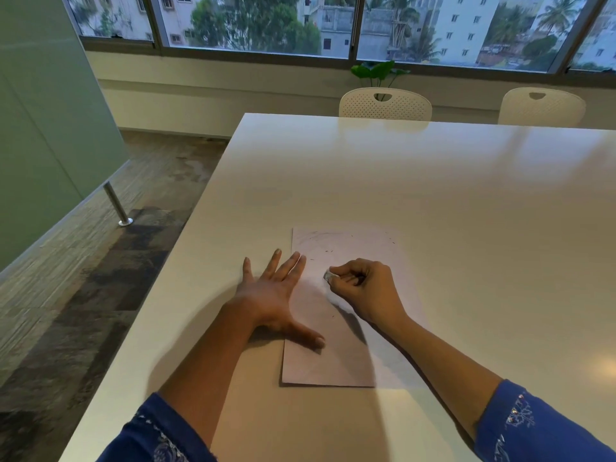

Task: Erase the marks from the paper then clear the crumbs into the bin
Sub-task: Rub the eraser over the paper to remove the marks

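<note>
On the white table [433, 195] in front of me lies a sheet of paper [353, 355], its long side running away from me, close to the table's left edge. My left hand [270, 295] lies flat, palm down, at the paper's left border. Its fingers are spread: the little finger and the next one rest on the bare table, the two after them reach onto the paper's edge, and the thumb stretches out to the side across the lower part of the sheet.

My right hand [366, 288] is over the middle of the paper, curled into a loose fist. Its thumb and first fingers are pinched on a small pale eraser [330, 276], which pokes out at the fingertips and meets the sheet. The paper around the eraser looks blurred.

Faint grey pencil marks [320, 235] show near the far end of the paper. Small dark crumbs [390, 242] are scattered over the far half of the sheet, a few just beyond my left fingertips and one speck lower down near my right wrist.

Both my forearms are bare up to blue patterned sleeves [533, 425] at the bottom of the view. Across the table stand two white chairs [385, 105], with a green plant [380, 73] behind one of them, under a wide window [260, 25].
</note>
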A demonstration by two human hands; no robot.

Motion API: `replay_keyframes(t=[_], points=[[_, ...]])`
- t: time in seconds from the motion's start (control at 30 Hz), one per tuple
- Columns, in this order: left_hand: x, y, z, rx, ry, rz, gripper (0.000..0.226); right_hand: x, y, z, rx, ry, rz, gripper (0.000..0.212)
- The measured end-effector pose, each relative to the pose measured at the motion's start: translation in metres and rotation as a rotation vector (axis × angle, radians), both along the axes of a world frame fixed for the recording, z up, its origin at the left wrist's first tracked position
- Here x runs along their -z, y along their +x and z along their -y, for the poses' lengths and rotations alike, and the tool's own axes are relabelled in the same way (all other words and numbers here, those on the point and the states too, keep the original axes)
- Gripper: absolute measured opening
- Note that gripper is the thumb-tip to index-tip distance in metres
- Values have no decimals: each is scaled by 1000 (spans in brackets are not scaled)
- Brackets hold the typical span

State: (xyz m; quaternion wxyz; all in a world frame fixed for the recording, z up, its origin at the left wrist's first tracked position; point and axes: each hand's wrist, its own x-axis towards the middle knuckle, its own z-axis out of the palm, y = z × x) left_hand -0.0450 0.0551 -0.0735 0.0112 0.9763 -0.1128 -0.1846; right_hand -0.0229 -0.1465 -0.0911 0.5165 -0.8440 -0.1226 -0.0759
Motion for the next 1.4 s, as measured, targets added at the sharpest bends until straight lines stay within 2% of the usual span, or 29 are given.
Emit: replay_keyframes(t=[0.2, 0.33, 0.4, 0.47, 0.53, 0.6, 0.67, 0.73, 0.83, 0.9, 0.97, 1.07, 1.13, 1.2, 1.33, 1.4], points=[[-6, -1, 4, -14, 23, -32, 152, -3, 0, -4, -11, -18, -25, 11], [-4, 1, 3, -11, 34, -39, 152, 1, -25, -17, -295, -171, 77, 22], [-4, 1, 4, -13, 36, -35, 151, 1, -30, -21, -364, -274, 110, 19], [-4, 1, 3, -17, 24, -40, 152, -8, -18, -16, -294, -276, 62, 14], [-5, 0, 3, -19, 14, -42, 152, -17, -1, -4, -121, -172, -49, 8], [-5, -1, 3, -23, 13, -36, 152, -25, 16, 10, 52, -46, -67, 4], [-5, -1, 3, -25, 17, -30, 152, -25, 18, 12, 98, -2, -81, 4], [-4, 0, 3, -22, 26, -28, 153, -19, 6, 1, 33, -50, -92, 4], [-3, 0, 4, -29, 20, -24, 153, -9, -26, -16, -258, -229, 67, 16], [-2, -1, 4, -34, 15, -18, 153, -10, -30, -17, -329, -281, 93, 19], [-2, -1, 3, -32, 14, -20, 153, -17, -18, -9, -231, -185, -26, 10], [-3, -1, 3, -30, 12, -26, 153, -24, 8, 9, 44, 45, -148, 4], [-3, 0, 3, -32, 13, -24, 154, -24, 13, 12, 88, 123, -169, 5], [-2, 0, 3, -32, 12, -25, 153, -23, 0, 3, 28, 3, -153, 5], [-1, 1, 4, -37, 9, -20, 153, -21, -34, -20, -354, -258, -79, 11], [-1, 0, 4, -35, 12, -16, 152, -25, -27, -22, -372, -287, -87, 12]])
